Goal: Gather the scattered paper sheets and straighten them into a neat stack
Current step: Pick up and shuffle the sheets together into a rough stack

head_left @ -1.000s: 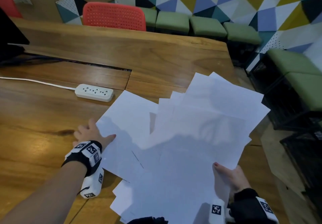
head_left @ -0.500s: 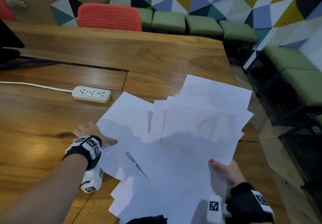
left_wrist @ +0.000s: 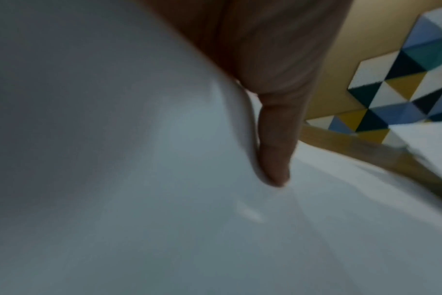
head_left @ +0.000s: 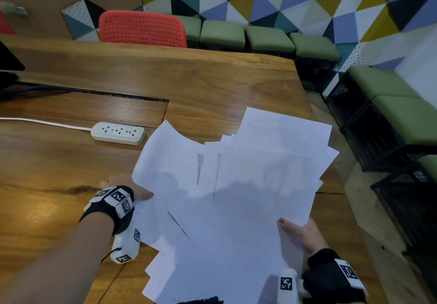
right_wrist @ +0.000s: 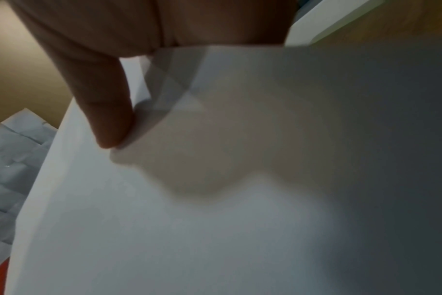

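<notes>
Both hands pinching paper sheets (head_left: 236, 197), left hand (head_left: 125, 189) at left edge, right hand (head_left: 301, 234) at right edge

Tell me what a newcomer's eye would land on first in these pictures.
First, the fan of white paper sheets, overlapping askew on the near right part of the wooden table. The left hand grips their left edge and the right hand their lower right edge, thumbs on top. Next, the red chair behind the table and the white power strip left of the sheets.
</notes>
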Demonstrator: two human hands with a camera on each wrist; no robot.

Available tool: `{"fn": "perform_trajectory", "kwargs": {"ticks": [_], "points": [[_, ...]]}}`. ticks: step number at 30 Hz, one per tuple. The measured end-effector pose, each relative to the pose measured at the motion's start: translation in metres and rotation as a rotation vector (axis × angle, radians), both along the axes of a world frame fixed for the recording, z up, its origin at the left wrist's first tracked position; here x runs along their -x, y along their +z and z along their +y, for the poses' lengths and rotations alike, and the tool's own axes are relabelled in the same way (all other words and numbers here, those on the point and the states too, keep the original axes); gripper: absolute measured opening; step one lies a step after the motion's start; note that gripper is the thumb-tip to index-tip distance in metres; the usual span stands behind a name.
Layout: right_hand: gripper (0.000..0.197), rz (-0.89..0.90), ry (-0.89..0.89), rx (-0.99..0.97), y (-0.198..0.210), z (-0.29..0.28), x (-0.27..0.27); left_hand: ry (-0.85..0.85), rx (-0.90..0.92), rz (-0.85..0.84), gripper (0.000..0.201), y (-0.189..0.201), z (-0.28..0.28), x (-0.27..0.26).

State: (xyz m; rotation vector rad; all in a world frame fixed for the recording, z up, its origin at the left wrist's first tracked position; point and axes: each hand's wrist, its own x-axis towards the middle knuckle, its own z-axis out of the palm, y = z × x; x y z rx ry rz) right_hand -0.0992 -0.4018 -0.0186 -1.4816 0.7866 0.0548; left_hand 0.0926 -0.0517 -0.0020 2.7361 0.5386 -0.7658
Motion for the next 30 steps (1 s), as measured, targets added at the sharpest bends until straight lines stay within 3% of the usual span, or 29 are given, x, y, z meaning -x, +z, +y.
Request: {"fn": "perform_trajectory", "kwargs": {"ticks": [2, 4, 9, 14, 17, 20, 22, 23, 25, 28, 30], "points": [[0.052, -0.005, 0.024, 0.01, 0.003, 0.0, -0.001, 0.097, 0.304, -0.073, 0.049, 0.013, -0.003, 0.001], [0.051, -0.004, 0.035, 0.017, 0.003, 0.0, -0.003, 0.13, 0.513, -0.161, 0.036, 0.034, -0.005, 0.002], [0.043, 0.066, 0.011, 0.058, -0.004, 0.002, -0.01, 0.006, 0.9, -0.343, 0.033, 0.109, -0.024, 0.016], [0.036, 0.084, 0.014, 0.042, 0.001, 0.007, -0.015, -0.141, 1.292, -0.27, 0.044, 0.152, -0.052, 0.033], [0.039, 0.036, 0.007, -0.028, 0.004, 0.009, -0.014, 0.021, 1.307, -0.249, 0.045, 0.126, -0.069, 0.034], [0.053, -0.016, -0.002, -0.108, 0.009, 0.014, -0.012, 0.133, 1.15, -0.221, 0.036, 0.079, -0.089, 0.046], [0.08, -0.056, 0.025, -0.15, 0.011, 0.016, -0.011, 0.132, 0.95, -0.209, 0.033, 0.047, -0.095, 0.056], [0.094, -0.066, 0.052, -0.163, 0.012, 0.017, -0.01, 0.107, 0.836, -0.19, 0.039, 0.032, -0.095, 0.059], [0.099, -0.11, 0.093, -0.228, 0.014, 0.017, -0.009, 0.085, 0.726, -0.163, 0.061, 0.014, -0.089, 0.06], [0.093, -0.188, 0.157, -0.331, 0.024, 0.015, -0.006, 0.102, 0.756, -0.091, 0.105, 0.007, -0.073, 0.048], [0.096, -0.208, 0.17, -0.37, 0.026, 0.015, -0.004, 0.082, 0.892, 0.062, 0.117, 0.012, -0.061, 0.04]]}}
